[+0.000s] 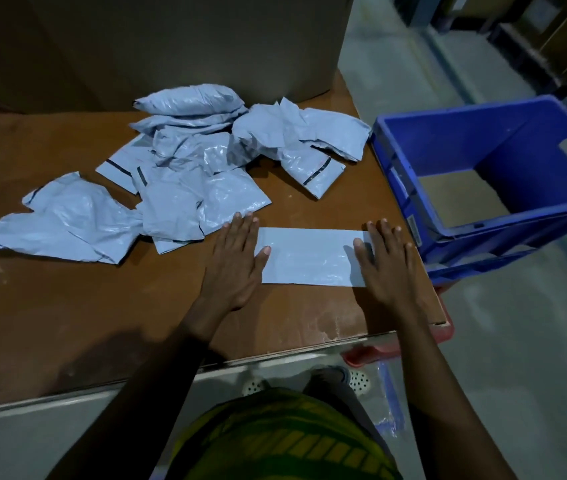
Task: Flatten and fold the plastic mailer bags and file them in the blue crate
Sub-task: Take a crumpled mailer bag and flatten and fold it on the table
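Observation:
A folded grey mailer bag [309, 256] lies flat as a neat rectangle on the brown table [67, 306], near its front right corner. My left hand [235, 261] presses palm-down on the bag's left end, fingers spread. My right hand [387, 261] presses flat on its right end. Neither hand grips anything. Behind them a heap of crumpled grey mailer bags [188, 161] spreads across the table. The blue crate [413, 202] stands tilted just off the table's right edge, open side toward me, with a bare brown bottom showing inside.
A large cardboard box [188, 46] rises at the back of the table. A red object [379, 351] sticks out under the table's front right corner. Grey floor [517, 375] runs to the right, with shelving in the far right background.

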{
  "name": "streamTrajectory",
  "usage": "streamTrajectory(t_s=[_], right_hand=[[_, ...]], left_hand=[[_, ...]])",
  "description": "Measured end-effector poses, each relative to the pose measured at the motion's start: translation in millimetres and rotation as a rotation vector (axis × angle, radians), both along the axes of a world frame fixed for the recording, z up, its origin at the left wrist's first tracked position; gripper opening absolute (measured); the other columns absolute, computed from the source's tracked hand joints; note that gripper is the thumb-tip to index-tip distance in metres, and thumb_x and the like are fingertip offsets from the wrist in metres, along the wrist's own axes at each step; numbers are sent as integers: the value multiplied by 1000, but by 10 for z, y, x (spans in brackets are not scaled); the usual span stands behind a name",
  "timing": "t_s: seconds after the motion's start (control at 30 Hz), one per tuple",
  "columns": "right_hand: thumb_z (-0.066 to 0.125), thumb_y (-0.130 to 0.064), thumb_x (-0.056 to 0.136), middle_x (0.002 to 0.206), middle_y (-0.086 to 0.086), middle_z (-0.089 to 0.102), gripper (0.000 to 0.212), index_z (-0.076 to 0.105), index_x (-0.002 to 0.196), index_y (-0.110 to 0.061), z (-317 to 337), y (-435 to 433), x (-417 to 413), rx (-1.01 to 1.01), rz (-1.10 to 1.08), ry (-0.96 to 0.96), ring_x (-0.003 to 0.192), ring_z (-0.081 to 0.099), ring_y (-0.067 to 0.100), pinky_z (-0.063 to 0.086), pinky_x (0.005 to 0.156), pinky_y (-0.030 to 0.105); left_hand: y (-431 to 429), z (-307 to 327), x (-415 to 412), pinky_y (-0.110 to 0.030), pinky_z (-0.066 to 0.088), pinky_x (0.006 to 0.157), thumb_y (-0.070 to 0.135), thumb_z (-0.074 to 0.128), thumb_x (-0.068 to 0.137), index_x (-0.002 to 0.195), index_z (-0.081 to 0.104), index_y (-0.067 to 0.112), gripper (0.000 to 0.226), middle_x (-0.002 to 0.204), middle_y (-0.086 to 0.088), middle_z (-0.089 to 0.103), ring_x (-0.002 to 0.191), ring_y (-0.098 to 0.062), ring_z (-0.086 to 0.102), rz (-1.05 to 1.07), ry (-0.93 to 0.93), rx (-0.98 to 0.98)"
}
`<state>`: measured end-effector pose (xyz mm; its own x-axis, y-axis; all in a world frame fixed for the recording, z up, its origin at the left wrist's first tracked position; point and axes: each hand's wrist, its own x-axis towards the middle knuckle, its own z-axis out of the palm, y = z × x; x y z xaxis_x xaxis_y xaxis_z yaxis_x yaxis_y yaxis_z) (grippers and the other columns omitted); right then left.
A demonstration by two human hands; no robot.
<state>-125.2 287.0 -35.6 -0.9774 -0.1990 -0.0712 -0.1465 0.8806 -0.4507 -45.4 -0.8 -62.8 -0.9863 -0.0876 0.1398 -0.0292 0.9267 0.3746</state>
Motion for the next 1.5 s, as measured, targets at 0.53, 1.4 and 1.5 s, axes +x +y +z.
streamTrajectory(t_s=[0.53,1.4,1.5], right_hand=[[77,-15,89,103,-1,68,19,78,107,-20,1038,-153,-562,-109,320,240,101,62,23,52,90,50],[27,-60,108,171,-5,23,61,33,161,-32,-290,-812,181,139,287,284,160,8,21,7,129,48],[31,-71,103,171,-3,23,67,33,161,-36,-288,-727,156,160,247,282,160,8,24,7,129,47]], left_hand=[[48,1219,-528,-35,45,72,15,74,76,94,79,17,18,93,-5,71,89,-25,62,-160,275,19],[491,-122,-5,-40,-6,129,45,25,110,164,21,16,62,172,-8,13,160,-27,5,146,22,-117],[413,-154,18,-39,-6,129,51,34,109,164,23,17,66,172,-8,13,160,-26,7,188,26,-135]])
